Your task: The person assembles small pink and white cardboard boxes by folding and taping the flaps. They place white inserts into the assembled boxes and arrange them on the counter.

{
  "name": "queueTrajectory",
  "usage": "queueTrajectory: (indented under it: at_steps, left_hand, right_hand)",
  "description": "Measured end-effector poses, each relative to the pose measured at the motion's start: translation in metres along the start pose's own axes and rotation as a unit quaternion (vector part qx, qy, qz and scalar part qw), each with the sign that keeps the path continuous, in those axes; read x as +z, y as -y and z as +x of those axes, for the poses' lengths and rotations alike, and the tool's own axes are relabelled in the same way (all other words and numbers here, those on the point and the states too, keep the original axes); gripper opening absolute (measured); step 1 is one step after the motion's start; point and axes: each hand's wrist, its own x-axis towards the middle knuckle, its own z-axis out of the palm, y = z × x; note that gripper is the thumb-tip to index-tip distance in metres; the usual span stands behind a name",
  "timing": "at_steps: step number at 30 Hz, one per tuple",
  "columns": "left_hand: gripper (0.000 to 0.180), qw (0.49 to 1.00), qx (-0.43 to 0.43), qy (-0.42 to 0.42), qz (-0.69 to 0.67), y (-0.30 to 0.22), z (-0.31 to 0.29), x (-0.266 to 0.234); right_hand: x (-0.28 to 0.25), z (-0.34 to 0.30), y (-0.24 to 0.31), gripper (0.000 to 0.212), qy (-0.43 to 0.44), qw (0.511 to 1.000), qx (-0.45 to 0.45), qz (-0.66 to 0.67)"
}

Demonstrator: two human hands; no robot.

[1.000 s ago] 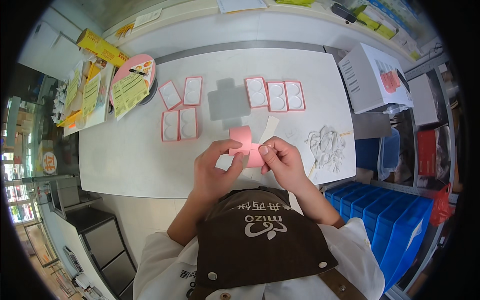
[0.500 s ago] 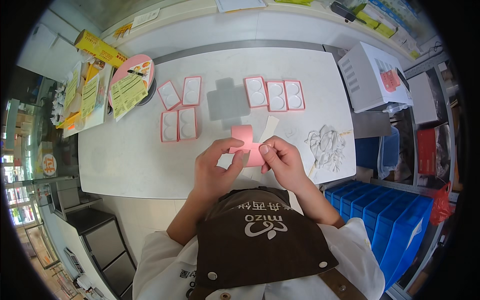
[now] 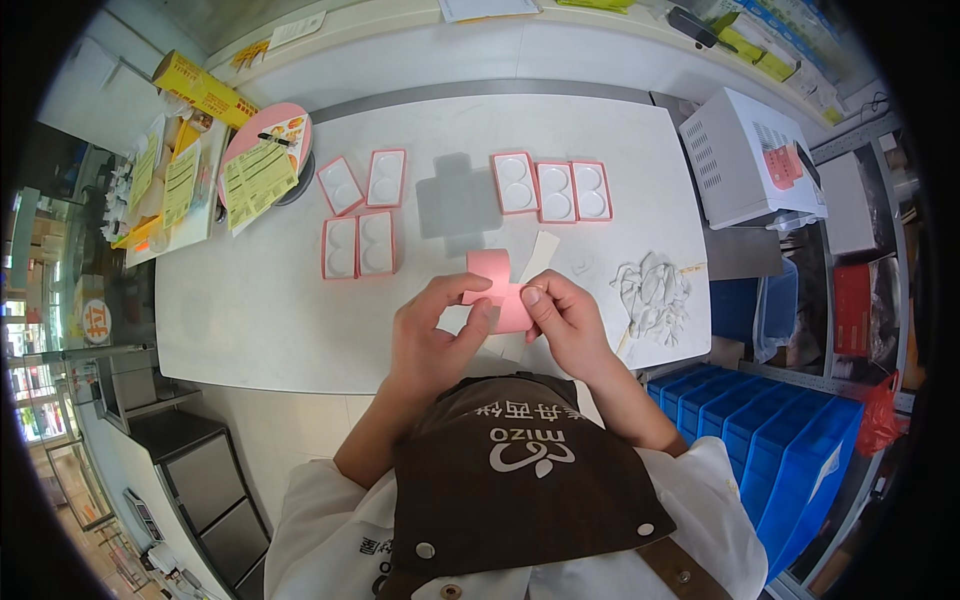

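Note:
Between my two hands, above the near part of the table, is a pink card piece point(image 3: 489, 264) with folded flaps, white on its inner side. My left hand point(image 3: 440, 325) pinches its left side between thumb and fingers. On the right edge, my right hand point(image 3: 562, 318) closes with the thumb on top and the fingers beneath. A cream paper strip point(image 3: 541, 254) lies on the table just beyond my right hand. Farther off, a grey flat cross-shaped sheet point(image 3: 459, 205) lies on the table. My fingers hide part of the pink card's folds.
Several pink boxes with white two-well inserts stand in a left group point(image 3: 376, 245) and a right group point(image 3: 556, 192). A crumpled white cloth point(image 3: 652, 297) lies at the right. A pink turntable point(image 3: 268, 140) holding papers, a white appliance point(image 3: 745, 160) and blue crates point(image 3: 780, 450) surround the table point(image 3: 250, 340).
The view has shifted slightly. Both hands keep their grip on the pink card, with hardly any other movement.

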Motion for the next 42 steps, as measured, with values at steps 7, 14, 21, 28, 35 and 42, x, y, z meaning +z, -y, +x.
queueTrajectory:
  at_steps: [7,14,21,28,35,42]
  left_hand:
    - [0.02,1.0,0.012,-0.009,0.001,0.0,-0.001,0.003]
    - [0.02,0.998,-0.047,0.035,-0.001,-0.003,-0.005,0.002]
    - [0.032,0.974,-0.133,-0.025,-0.18,0.001,-0.006,0.005]
    - [0.036,0.964,-0.157,0.008,-0.215,-0.002,-0.005,0.006]
    - [0.041,0.959,-0.191,0.025,-0.209,-0.005,-0.012,0.016]
    - [0.043,0.963,-0.173,0.013,-0.207,-0.002,-0.014,0.017]
  right_hand:
    - [-0.001,-0.002,0.001,0.029,0.005,1.0,0.005,-0.005]
    - [0.006,-0.008,0.001,0.031,-0.002,1.0,-0.009,-0.021]
    - [0.008,-0.012,0.001,0.028,0.052,0.996,-0.03,0.063]
    - [0.006,-0.011,-0.014,0.009,0.052,0.993,-0.022,0.099]
    - [0.02,-0.011,-0.012,0.015,0.021,0.995,-0.03,0.087]
    - [0.015,-0.006,-0.004,0.019,0.049,0.992,0.007,0.114]
